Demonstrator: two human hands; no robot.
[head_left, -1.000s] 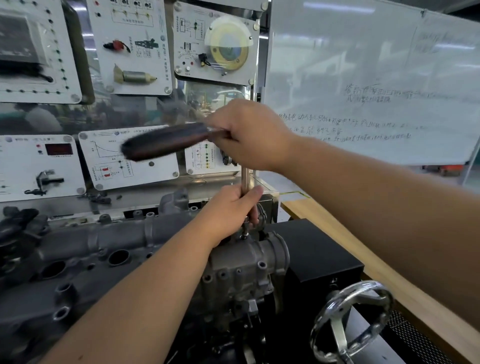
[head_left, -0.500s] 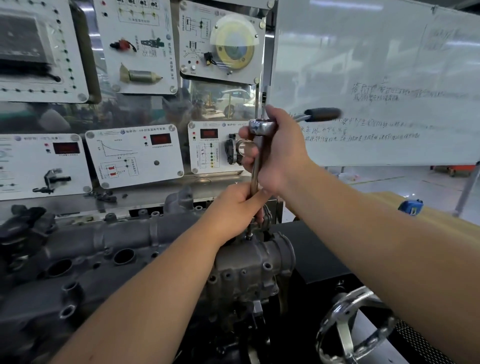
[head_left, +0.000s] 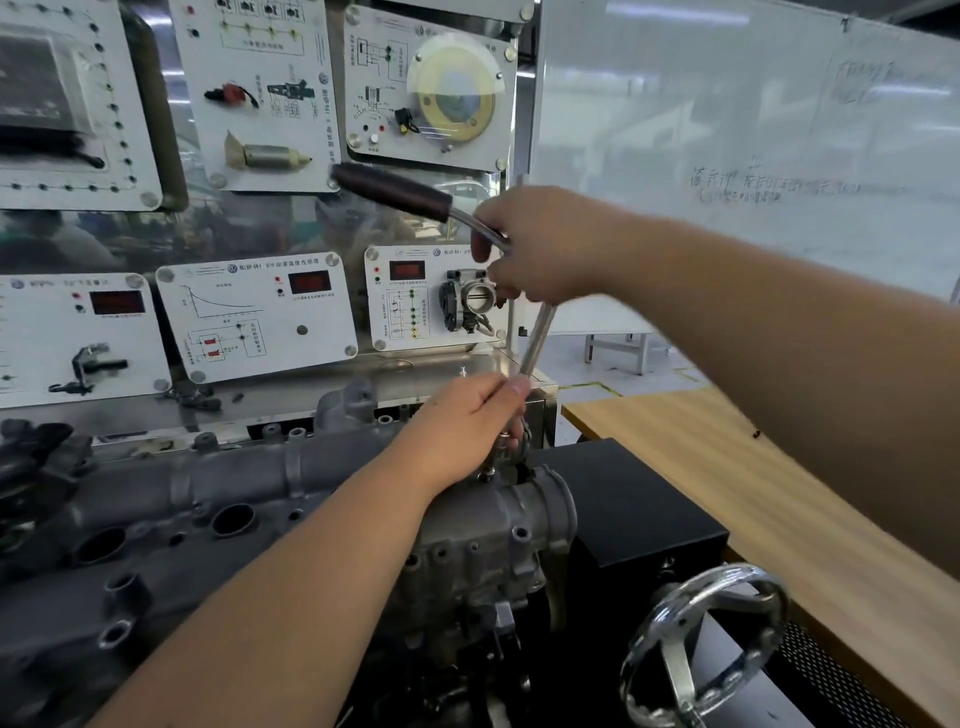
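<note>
A ratchet wrench with a dark handle (head_left: 395, 191) points up and left; my right hand (head_left: 540, 244) grips its head end. From that hand a steel extension bar (head_left: 539, 338) runs down, tilted, to a bolt on the grey engine block (head_left: 488, 540). My left hand (head_left: 467, 421) pinches the bar's lower end just above the block. The socket and bolt are mostly hidden by the left hand's fingers.
White sensor display panels (head_left: 254, 317) stand behind the engine. A black box (head_left: 623, 509) and a chrome handwheel (head_left: 711, 649) sit to the right of the block. A wooden bench top (head_left: 727, 467) runs along the right, with a whiteboard (head_left: 727, 156) behind.
The ratchet handle has swung from pointing right back round to pointing up-left. The extension bar leans more to the right at its top. My left hand has kept hold of the bar's lower end.
</note>
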